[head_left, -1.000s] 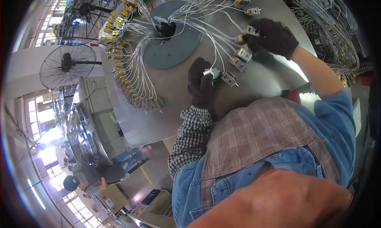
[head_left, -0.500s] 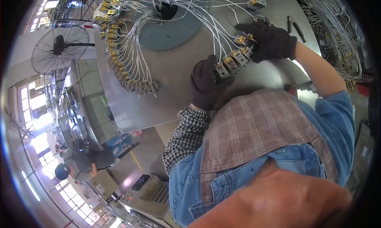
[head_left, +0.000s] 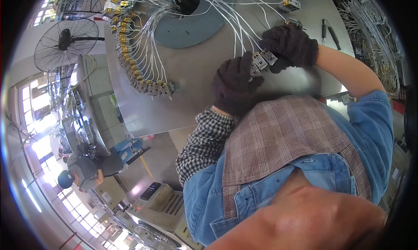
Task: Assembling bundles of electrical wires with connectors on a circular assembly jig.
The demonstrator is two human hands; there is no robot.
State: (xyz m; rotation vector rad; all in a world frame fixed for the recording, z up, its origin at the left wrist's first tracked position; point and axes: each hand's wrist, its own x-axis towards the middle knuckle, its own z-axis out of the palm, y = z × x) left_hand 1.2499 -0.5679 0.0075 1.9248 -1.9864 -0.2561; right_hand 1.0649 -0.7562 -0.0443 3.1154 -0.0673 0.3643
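Observation:
A short row of small silver metal switch-like blocks (head_left: pixel 260 62), with white wires running to it, is held between my two dark-gloved hands above the near side of the metal table. My left hand (head_left: pixel 235 83) closes round the row's left end, fingers over the blocks. At the other end my right hand (head_left: pixel 289 45) is curled against the blocks, and its fingertips are partly hidden. The wires (head_left: pixel 237 30) come from a dark hub (head_left: pixel 188 5) on a grey disc (head_left: pixel 191 36). A long curved row of similar blocks with brass-coloured parts (head_left: pixel 126 54) lies at the left.
Further single blocks (head_left: pixel 290 4) lie beyond my right hand. Two slim dark hand tools (head_left: pixel 329 34) rest near the table's right edge. A heap of wired parts (head_left: pixel 370 45) is at far right. A fan (head_left: pixel 65 39) and a person (head_left: pixel 82 171) are off to the left.
My hands have drawn closer together, covering more of the row. The blocks have turned, so their silver faces show and the brass-coloured parts no longer do. The view has shifted slightly.

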